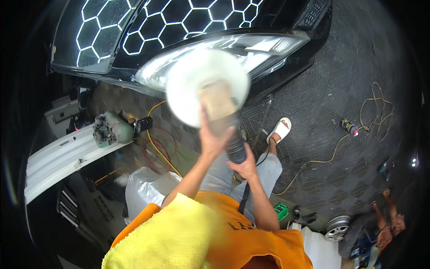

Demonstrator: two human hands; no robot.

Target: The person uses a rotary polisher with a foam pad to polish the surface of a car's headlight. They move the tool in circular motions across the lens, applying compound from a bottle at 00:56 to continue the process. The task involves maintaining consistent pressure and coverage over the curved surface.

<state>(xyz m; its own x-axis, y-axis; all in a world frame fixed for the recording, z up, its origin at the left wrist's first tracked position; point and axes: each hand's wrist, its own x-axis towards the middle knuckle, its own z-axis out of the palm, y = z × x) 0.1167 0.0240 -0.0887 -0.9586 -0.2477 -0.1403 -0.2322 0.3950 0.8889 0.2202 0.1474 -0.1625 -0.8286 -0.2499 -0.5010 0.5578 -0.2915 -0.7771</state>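
- At the far left, a long white panel [67, 154] slants upward to the right, with a green tank-like machine [114, 130] at its right end.
- Next come a loose coil of red hose [147, 154] and a yellow cord [157, 145]; below them sits a bundle in shiny clear wrap [150, 186].
- A yellow cloth [159, 235] covers the left part of the person's orange shirt [255, 237], very near the camera.
- Across the top stands a black car [190, 22], white hexagon lines reflected in its surface.
- The left hand [213, 138] has its fingers wrapped about the body of a polisher [218, 101], just behind its tan head.
- The polisher is in front of the person, its blurred white pad [183, 85] overlapping the car's headlight [268, 47]; whether they touch, I cannot tell.
- The right hand [244, 167] closes its fingers round the tool's dark rear end.
- Right of the hands, a foot in a white sandal [281, 129] rests on the dark patterned floor [313, 121].
- Lower down are a small green object [281, 211] and a silver wheel [338, 227].
- Farther right lies a dark bottle [349, 127], near a looped tan cord [329, 160].
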